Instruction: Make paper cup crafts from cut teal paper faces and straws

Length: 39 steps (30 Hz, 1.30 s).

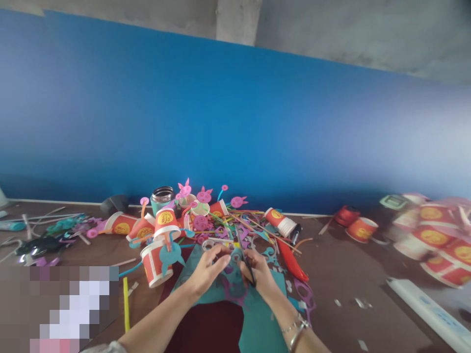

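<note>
Near the middle of the table my left hand [208,271] pinches a small teal paper piece [236,255] between thumb and fingers. Close beside it, my right hand [260,275] grips a pair of scissors [251,277] with dark handles; the blades point away from me, next to the teal piece. Beneath both hands lies a teal sheet [259,318] with a dark red sheet [209,326] on its near side. Purple paper scraps [235,293] lie on the teal sheet between my wrists.
Red-and-white paper cups [156,264] with paper animals and straws crowd the left and middle. A teal flask [162,197] stands behind them. Rightward are a red packet [293,260], a bag of cups [434,235] and a white power strip [429,309]. A blue panel [235,122] borders the back.
</note>
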### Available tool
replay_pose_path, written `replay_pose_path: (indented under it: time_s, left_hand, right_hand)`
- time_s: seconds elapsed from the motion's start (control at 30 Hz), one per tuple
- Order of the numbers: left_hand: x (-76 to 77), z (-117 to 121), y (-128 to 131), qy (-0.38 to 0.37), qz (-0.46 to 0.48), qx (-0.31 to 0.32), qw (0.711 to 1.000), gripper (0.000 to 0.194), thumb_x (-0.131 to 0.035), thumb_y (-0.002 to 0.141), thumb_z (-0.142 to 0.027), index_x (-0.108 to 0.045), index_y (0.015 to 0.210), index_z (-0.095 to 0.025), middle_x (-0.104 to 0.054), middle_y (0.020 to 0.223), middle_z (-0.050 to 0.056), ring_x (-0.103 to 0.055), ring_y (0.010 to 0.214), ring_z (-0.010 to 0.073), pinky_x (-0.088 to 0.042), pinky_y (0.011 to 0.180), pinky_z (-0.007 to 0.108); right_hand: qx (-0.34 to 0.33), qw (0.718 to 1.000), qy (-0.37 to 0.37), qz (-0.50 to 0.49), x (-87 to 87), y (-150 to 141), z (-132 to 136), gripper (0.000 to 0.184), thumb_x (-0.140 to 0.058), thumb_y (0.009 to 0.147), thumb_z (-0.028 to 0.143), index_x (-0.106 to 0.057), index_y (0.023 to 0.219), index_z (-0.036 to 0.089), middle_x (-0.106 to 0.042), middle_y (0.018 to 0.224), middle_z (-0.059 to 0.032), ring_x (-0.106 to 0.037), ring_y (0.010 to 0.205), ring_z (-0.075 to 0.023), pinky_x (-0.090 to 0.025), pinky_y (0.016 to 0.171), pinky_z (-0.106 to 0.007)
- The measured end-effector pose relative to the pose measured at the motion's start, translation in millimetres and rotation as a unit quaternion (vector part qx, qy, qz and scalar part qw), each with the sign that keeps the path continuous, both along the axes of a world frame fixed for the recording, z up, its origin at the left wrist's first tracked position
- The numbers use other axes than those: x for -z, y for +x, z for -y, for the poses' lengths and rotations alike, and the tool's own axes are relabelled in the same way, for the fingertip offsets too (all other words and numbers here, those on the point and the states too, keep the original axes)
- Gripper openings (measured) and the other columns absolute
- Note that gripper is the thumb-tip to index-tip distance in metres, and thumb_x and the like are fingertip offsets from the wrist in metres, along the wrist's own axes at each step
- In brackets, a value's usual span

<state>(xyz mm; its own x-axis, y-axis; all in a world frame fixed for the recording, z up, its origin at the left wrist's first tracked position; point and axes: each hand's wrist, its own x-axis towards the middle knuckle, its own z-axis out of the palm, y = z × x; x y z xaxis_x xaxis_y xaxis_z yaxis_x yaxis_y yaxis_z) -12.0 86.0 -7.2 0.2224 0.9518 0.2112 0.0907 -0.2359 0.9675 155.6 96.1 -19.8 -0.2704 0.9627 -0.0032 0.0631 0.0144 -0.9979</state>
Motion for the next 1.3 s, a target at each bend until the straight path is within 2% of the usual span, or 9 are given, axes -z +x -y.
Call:
replay_pose_path:
  time_s: [0.17,0.3,0.4,0.53,0.67,0.77,1.03,1.17,1.3]
  left_hand:
    - [5.4,-6,2,-0.046,0.045,-0.047,0.997,0.015,-0.064,0.068,-0.028,-0.058,0.062,-0.015,-0.047,0.054,-0.003,-0.04,0.051,0.01,-0.03,0.05,0.022]
    - [7.4,-10,1,-0.075,0.138,-0.117,0.981,0.021,-0.066,0.067,-0.032,-0.053,0.062,-0.017,-0.044,0.051,-0.006,-0.04,0.048,0.0084,-0.03,0.048,0.02]
    - [4.5,-11,-1,-0.071,0.207,-0.189,0.957,0.025,-0.07,0.066,-0.036,-0.053,0.065,-0.017,-0.048,0.054,-0.006,-0.044,0.052,0.0083,-0.034,0.051,0.019]
    - [0.8,-12,-1,-0.066,0.302,-0.236,0.921,0.028,-0.073,0.064,-0.035,-0.052,0.067,-0.018,-0.043,0.047,-0.01,-0.038,0.043,0.0058,-0.03,0.045,0.018]
    - [2.4,-13,-1,-0.09,0.381,-0.219,0.894,0.029,-0.075,0.061,-0.035,-0.055,0.074,-0.017,-0.059,0.058,-0.003,-0.054,0.054,0.0115,-0.041,0.055,0.023]
    - [6.8,-13,-1,-0.103,0.379,-0.224,0.892,0.029,-0.075,0.061,-0.036,-0.058,0.074,-0.016,-0.061,0.063,-0.002,-0.055,0.059,0.0123,-0.041,0.057,0.023]
    - [9.3,-4,11,-0.116,0.29,-0.172,0.934,0.026,-0.074,0.064,-0.034,-0.056,0.058,-0.016,-0.053,0.054,-0.004,-0.045,0.055,0.0092,-0.035,0.057,0.02]
    - [2.4,2,17,-0.12,0.263,-0.121,0.949,0.023,-0.073,0.064,-0.037,-0.065,0.07,-0.016,-0.06,0.064,-0.001,-0.052,0.063,0.0137,-0.039,0.062,0.023]
    - [0.4,3,16,-0.114,0.247,-0.133,0.953,0.023,-0.072,0.064,-0.037,-0.066,0.071,-0.016,-0.061,0.064,0.0,-0.051,0.062,0.0137,-0.039,0.063,0.023]
  right_hand:
    - [-0.016,1.0,-0.007,0.006,1.2,-6,4,0.034,-0.072,0.063,0.042,-0.05,0.073,0.018,-0.043,0.038,0.0094,-0.037,0.028,-0.0064,-0.029,0.03,-0.018]
    - [0.048,0.997,0.036,-0.053,-0.2,-4,2,0.042,-0.068,0.069,0.045,-0.052,0.095,0.017,-0.047,0.044,0.0084,-0.044,0.037,-0.009,-0.036,0.038,-0.02]
    - [0.07,0.994,0.058,-0.057,-1.7,-1,0,0.039,-0.065,0.072,0.046,-0.053,0.093,0.016,-0.05,0.046,0.0063,-0.047,0.04,-0.0097,-0.037,0.041,-0.021]
    - [0.005,0.999,0.03,-0.026,-0.5,-1,2,0.034,-0.065,0.071,0.045,-0.055,0.084,0.015,-0.049,0.044,0.0066,-0.046,0.036,-0.0092,-0.036,0.039,-0.02]
    - [-0.097,0.995,-0.008,0.036,1.3,-4,8,0.027,-0.064,0.072,0.039,-0.057,0.081,0.015,-0.048,0.046,0.007,-0.045,0.035,-0.008,-0.034,0.036,-0.019]
    - [-0.132,0.989,-0.01,0.069,1.3,-6,12,0.021,-0.063,0.071,0.034,-0.058,0.078,0.015,-0.05,0.048,0.0061,-0.045,0.036,-0.0073,-0.034,0.036,-0.018]
    - [-0.074,0.996,-0.044,0.025,-4.9,-16,12,0.032,-0.069,0.067,0.042,-0.056,0.077,0.015,-0.046,0.047,0.0073,-0.045,0.037,-0.0074,-0.035,0.036,-0.017]
    - [-0.051,0.998,-0.044,-0.012,-3.1,-21,14,0.038,-0.068,0.066,0.049,-0.055,0.077,0.016,-0.047,0.045,0.0074,-0.045,0.035,-0.0077,-0.036,0.036,-0.018]
    - [-0.072,0.996,-0.048,-0.023,2.0,-23,14,0.038,-0.069,0.066,0.048,-0.054,0.079,0.015,-0.05,0.045,0.0067,-0.046,0.035,-0.008,-0.036,0.036,-0.018]
